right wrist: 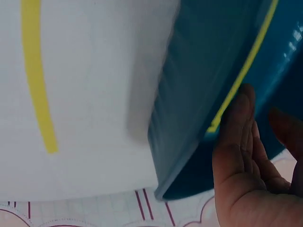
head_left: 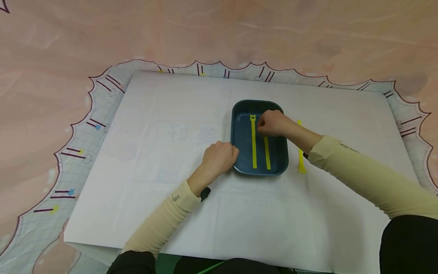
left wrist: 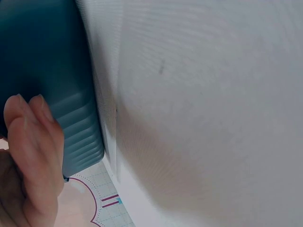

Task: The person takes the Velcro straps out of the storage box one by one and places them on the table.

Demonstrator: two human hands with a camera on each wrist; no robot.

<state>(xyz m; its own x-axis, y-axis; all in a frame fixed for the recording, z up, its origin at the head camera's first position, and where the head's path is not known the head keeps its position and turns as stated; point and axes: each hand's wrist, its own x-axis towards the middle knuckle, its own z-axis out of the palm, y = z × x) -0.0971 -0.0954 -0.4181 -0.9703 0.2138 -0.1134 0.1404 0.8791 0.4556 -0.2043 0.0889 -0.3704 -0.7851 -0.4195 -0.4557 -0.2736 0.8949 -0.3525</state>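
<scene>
A dark blue rectangular tray (head_left: 260, 173) stands on the white surface. Its left rim is gripped by my left hand (head_left: 220, 156), whose fingers lie against the outer wall (left wrist: 78, 127) in the left wrist view; the thumb is mostly hidden. Inside lie two flat yellow straps, the left strap (head_left: 254, 146) with a slotted head at its far end. The right strap (head_left: 267, 156) has its far end hidden under my right hand (head_left: 273, 123), which is lowered into the tray. In the right wrist view, thumb and fingers stand apart, beside a yellow strap (right wrist: 244, 73).
Another yellow strap (head_left: 302, 165) lies on the white surface right of the tray, partly covered by my right forearm. The white board (head_left: 154, 152) rests on a patterned cloth (head_left: 102, 87) with a scalloped design.
</scene>
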